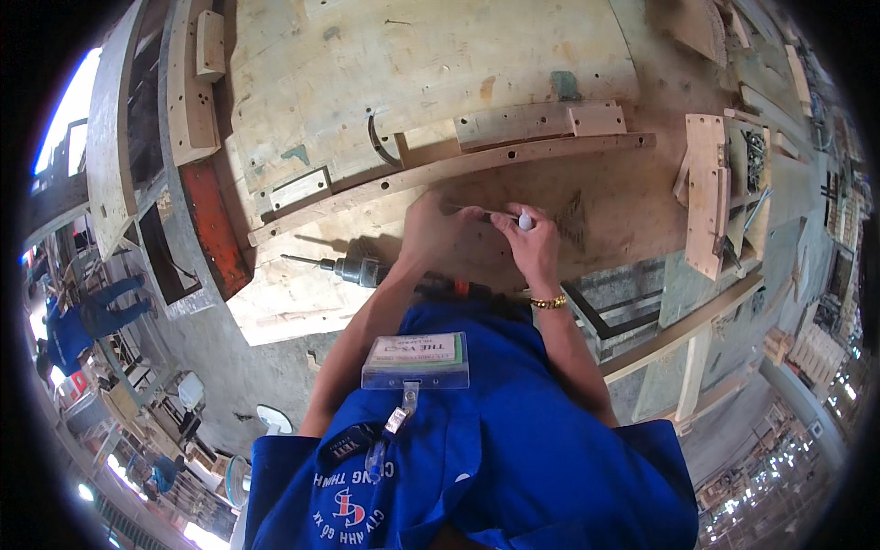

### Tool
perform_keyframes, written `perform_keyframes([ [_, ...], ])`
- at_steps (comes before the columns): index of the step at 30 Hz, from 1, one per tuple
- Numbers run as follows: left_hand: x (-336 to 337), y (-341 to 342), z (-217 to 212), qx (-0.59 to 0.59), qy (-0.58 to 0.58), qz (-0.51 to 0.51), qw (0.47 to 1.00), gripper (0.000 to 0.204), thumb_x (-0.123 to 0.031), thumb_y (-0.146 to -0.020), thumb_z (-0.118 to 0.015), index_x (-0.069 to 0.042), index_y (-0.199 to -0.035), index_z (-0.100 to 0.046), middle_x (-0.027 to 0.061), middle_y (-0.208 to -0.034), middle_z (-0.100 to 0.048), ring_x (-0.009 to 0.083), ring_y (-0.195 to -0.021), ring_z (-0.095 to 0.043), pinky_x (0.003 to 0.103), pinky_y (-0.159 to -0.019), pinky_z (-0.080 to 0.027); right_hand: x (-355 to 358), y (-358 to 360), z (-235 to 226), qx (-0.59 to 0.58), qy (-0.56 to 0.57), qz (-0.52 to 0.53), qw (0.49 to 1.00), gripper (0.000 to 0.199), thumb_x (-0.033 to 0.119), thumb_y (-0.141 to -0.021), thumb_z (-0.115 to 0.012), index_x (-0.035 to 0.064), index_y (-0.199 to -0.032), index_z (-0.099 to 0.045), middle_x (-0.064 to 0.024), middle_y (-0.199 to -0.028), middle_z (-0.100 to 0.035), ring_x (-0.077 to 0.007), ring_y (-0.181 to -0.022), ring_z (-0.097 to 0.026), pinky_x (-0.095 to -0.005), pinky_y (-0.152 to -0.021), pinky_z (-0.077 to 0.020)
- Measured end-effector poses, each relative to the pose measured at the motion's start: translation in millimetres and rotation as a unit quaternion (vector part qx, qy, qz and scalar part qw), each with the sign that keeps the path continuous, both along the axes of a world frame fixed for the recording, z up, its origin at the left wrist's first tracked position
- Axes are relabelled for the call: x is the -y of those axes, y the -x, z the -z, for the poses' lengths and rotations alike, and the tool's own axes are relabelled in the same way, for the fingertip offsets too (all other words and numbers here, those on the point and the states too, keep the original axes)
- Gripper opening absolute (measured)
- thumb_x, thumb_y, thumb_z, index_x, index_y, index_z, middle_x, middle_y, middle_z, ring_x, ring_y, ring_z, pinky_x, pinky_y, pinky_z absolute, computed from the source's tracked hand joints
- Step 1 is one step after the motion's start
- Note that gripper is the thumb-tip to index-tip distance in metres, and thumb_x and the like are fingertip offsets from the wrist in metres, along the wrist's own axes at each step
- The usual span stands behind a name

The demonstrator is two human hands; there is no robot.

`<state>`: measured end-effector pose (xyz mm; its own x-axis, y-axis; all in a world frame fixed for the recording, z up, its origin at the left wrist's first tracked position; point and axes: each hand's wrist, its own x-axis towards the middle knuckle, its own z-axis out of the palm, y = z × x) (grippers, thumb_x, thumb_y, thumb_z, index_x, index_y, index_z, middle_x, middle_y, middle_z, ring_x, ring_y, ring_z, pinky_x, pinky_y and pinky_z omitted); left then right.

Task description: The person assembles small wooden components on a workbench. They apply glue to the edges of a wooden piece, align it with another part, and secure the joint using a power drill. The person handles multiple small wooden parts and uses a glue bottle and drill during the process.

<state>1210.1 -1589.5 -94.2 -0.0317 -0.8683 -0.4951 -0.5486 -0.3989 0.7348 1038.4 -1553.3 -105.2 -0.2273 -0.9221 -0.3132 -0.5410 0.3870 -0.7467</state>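
My right hand (533, 246), with a gold-coloured bracelet at its wrist, is closed around a small white object (525, 221) with a rounded end, perhaps a small bottle. Most of it is hidden in the fingers. Close beside it on the left, my left hand (429, 225) is smeared by motion, and its grip does not show. Both hands are over the workbench, just nearer than a long, slightly curved wooden rail (431, 177) with dark holes. A cordless drill (359, 269) lies partly under my left forearm, its bit pointing left.
Short wood blocks (541, 124) stand behind the rail on the plywood bench top (412, 55). An orange-red piece (213, 225) edges the left side. A wooden box of screws (753, 156) sits at right. A metal frame (632, 316) is below the bench edge. A person (82, 321) is far left.
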Motion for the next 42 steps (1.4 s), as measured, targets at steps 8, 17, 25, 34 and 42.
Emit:
perform_keyframes([
  [8, 0, -10, 2, -0.053, -0.057, 0.003, 0.997, 0.044, -0.035, -0.074, -0.076, 0.003, -0.091, -0.064, 0.0113, -0.076, -0.064, 0.0159, -0.067, -0.060, 0.031, -0.059, -0.049, 1, 11, 6, 0.142, -0.005, 0.004, 0.990, 0.039, 0.036, -0.074, -0.075, 0.0002, -0.090, -0.069, -0.0111, -0.081, -0.065, -0.0203, -0.076, -0.061, -0.0295, -0.071, -0.0468],
  [17, 1, -29, 15, -0.145, -0.067, 0.033, 0.987, 0.040, -0.034, -0.083, -0.067, 0.005, -0.090, -0.064, 0.0065, -0.073, -0.063, 0.0126, -0.065, -0.057, 0.027, -0.055, -0.046, -1, 24, 6, 0.274, -0.037, 0.012, 0.961, 0.029, 0.024, -0.079, -0.072, -0.0007, -0.094, -0.068, -0.0038, -0.086, -0.065, -0.0095, -0.080, -0.057, -0.0245, -0.072, -0.0451],
  [25, 3, -38, 2, -0.204, -0.043, 0.031, 0.977, 0.036, -0.028, -0.088, -0.061, 0.005, -0.102, -0.064, 0.0072, -0.089, -0.066, 0.0120, -0.083, -0.058, 0.027, -0.076, -0.047, 5, 31, -4, 0.245, -0.060, 0.000, 0.968, 0.032, 0.026, -0.081, -0.070, -0.0007, -0.098, -0.066, -0.0024, -0.089, -0.065, -0.0090, -0.082, -0.056, -0.0240, -0.074, -0.0453],
  [34, 1, -34, -49, 0.087, 0.146, 0.311, 0.935, 0.055, -0.021, -0.074, -0.070, 0.000, -0.122, -0.052, 0.0176, -0.113, -0.057, 0.0287, -0.104, -0.056, 0.037, -0.087, -0.045, -4, 51, 3, 0.167, -0.001, 0.053, 0.985, 0.031, 0.022, -0.080, -0.071, -0.0002, -0.101, -0.062, -0.0058, -0.092, -0.065, -0.0112, -0.084, -0.058, -0.0268, -0.075, -0.0465],
  [42, -8, -12, -36, 0.170, 0.248, 0.466, 0.832, 0.105, -0.021, -0.058, -0.077, -0.014, -0.145, -0.019, 0.0159, -0.126, -0.045, 0.0354, -0.122, -0.039, 0.046, -0.105, -0.026, 14, 47, -19, -0.059, 0.078, -0.032, 0.995, 0.033, 0.011, -0.077, -0.068, -0.0012, -0.105, -0.058, -0.0166, -0.096, -0.063, -0.0310, -0.090, -0.061, -0.0365, -0.079, -0.0474],
])
